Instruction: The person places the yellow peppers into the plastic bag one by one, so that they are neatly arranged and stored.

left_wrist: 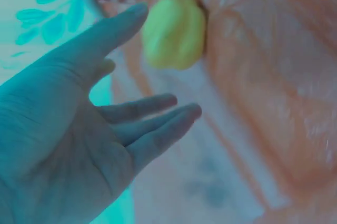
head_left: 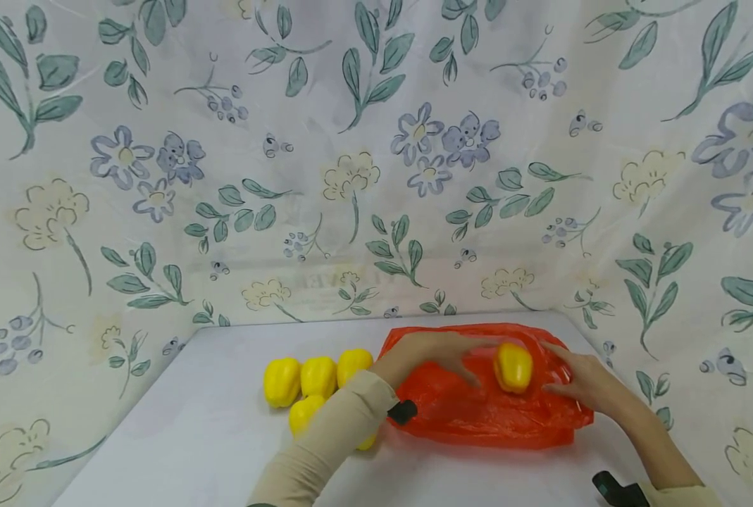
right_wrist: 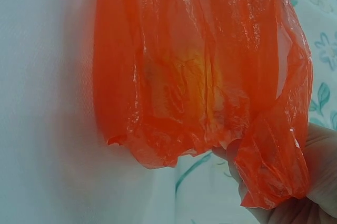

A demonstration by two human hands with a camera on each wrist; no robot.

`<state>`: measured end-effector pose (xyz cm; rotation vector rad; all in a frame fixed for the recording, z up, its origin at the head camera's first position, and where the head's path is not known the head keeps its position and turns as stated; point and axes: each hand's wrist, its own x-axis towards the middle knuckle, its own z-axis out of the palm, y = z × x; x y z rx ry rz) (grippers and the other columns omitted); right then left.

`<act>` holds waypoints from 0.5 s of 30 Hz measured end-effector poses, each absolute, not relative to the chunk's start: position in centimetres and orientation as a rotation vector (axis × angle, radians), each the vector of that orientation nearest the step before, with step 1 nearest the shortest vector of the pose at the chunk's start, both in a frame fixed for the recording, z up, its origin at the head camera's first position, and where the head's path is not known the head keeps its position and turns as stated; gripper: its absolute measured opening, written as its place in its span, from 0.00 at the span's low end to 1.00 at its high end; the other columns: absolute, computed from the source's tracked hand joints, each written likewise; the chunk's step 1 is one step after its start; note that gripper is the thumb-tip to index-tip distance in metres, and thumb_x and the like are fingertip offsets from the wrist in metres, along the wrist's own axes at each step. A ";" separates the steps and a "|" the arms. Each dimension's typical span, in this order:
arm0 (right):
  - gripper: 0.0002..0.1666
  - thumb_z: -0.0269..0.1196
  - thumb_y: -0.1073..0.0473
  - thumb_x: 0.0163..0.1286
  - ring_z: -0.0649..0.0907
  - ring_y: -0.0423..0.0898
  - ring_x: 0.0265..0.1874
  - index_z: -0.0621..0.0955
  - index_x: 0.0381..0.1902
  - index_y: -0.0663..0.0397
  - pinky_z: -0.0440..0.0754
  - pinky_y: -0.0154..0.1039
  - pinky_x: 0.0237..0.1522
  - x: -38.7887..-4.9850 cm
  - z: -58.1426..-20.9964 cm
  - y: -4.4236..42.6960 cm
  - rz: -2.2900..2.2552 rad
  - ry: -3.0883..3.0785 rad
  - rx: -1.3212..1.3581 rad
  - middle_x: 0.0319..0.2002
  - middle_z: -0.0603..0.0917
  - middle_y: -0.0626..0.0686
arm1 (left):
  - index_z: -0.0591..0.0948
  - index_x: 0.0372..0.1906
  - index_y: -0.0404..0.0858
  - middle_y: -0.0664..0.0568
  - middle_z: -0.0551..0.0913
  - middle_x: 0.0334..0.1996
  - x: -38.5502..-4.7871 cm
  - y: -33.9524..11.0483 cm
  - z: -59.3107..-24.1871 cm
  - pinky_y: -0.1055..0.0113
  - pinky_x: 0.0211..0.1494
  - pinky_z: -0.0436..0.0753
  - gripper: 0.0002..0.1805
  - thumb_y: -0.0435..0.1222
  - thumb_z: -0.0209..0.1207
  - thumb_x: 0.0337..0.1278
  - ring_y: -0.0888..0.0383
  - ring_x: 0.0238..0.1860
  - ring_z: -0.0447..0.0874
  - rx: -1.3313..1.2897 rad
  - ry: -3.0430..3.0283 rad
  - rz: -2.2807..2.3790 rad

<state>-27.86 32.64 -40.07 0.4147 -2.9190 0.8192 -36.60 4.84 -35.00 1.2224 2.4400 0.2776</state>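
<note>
A red plastic bag [head_left: 471, 422] lies spread on the right side of the table. One yellow bell pepper [head_left: 513, 367] sits among its folds between my hands, and its yellow glows through the film in the right wrist view. My left hand [head_left: 433, 352] reaches over the bag with fingers extended and holds nothing. In the left wrist view, its thumb points toward the yellow bell pepper [left_wrist: 174, 32]. My right hand [head_left: 582, 380] grips the bag's right edge; bunched red film [right_wrist: 274, 166] covers part of its fingers in the right wrist view.
Several more yellow bell peppers [head_left: 318, 377] stand grouped left of the bag, some partly hidden behind my left sleeve [head_left: 332, 436]. The white table [head_left: 179, 436] ends at a flowered cloth [head_left: 351, 176] that hangs behind it and at both sides.
</note>
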 end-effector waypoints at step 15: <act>0.50 0.73 0.53 0.56 0.83 0.49 0.40 0.63 0.71 0.64 0.88 0.39 0.33 -28.0 -40.4 32.7 0.811 -2.928 0.396 0.55 0.79 0.71 | 0.60 0.74 0.63 0.61 0.70 0.70 -33.5 -8.0 -31.4 0.57 0.65 0.78 0.42 0.51 0.67 0.55 0.59 0.67 0.72 1.240 2.645 0.551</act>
